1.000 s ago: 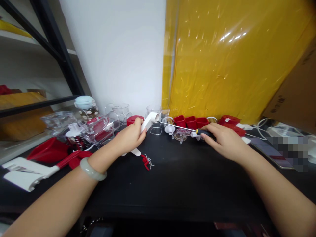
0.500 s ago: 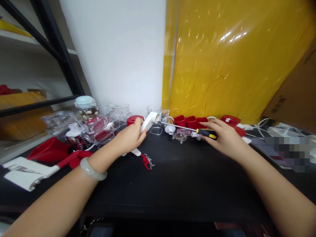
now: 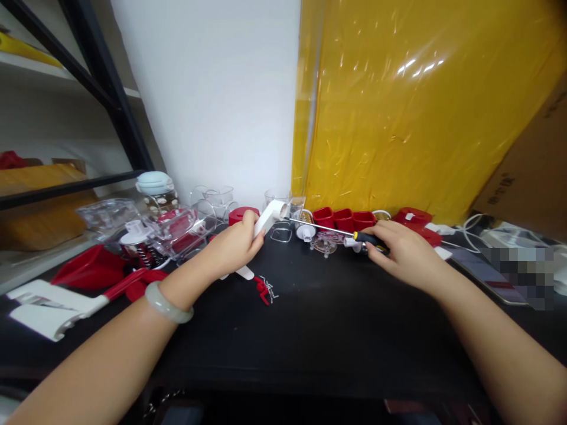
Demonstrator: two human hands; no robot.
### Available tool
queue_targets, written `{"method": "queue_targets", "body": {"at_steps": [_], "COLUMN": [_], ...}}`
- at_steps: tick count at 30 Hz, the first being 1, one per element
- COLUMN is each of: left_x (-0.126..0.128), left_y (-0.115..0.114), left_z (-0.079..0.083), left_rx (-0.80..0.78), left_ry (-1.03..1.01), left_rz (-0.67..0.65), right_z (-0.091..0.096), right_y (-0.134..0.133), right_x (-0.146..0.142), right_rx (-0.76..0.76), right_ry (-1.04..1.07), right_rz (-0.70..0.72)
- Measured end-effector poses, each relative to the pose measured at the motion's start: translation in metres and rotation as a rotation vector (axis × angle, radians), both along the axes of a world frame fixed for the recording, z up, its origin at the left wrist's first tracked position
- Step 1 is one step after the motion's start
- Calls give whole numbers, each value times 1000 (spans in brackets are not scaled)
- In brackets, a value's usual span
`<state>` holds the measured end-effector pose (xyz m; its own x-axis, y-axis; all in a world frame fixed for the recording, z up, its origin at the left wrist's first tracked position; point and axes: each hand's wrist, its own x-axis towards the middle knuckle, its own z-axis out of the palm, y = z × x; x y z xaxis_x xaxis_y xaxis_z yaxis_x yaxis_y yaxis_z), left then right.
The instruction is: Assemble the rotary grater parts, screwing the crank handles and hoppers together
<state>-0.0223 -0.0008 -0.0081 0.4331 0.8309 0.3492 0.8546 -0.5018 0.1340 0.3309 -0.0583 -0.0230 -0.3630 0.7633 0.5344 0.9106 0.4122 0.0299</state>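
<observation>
My left hand is closed around a white plastic crank-like piece, its round hollow end facing right. My right hand grips the black and yellow handle of a screwdriver. The long metal shaft points left, and its tip meets the open end of the white piece; whether it engages a screw inside cannot be seen. Below my left hand, several small screws lie beside small red parts on the black table.
Clear plastic parts, a red hopper and a white bracket crowd the left side. Several red cups line the back near a white coil-spring part. A tablet and white cables lie at right.
The fingers of my right hand have closed further round the screwdriver handle, and the handle has turned. My left hand and the white piece stay nearly still.
</observation>
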Motion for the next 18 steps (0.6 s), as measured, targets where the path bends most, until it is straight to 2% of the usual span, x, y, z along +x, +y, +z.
{"method": "queue_targets", "body": {"at_steps": [5, 12, 18], "left_x": [0, 1, 3], "left_y": [0, -1, -5], "left_z": [0, 0, 2], "left_rx": [-8, 3, 5], "left_ry": [16, 12, 61], "left_rz": [12, 2, 10], "right_z": [-2, -7, -9], "right_y": [2, 4, 8], "right_x": [3, 8, 11], "right_rx": [43, 199, 128], "right_ry": [62, 84, 4], "right_rz": [55, -23, -10]}}
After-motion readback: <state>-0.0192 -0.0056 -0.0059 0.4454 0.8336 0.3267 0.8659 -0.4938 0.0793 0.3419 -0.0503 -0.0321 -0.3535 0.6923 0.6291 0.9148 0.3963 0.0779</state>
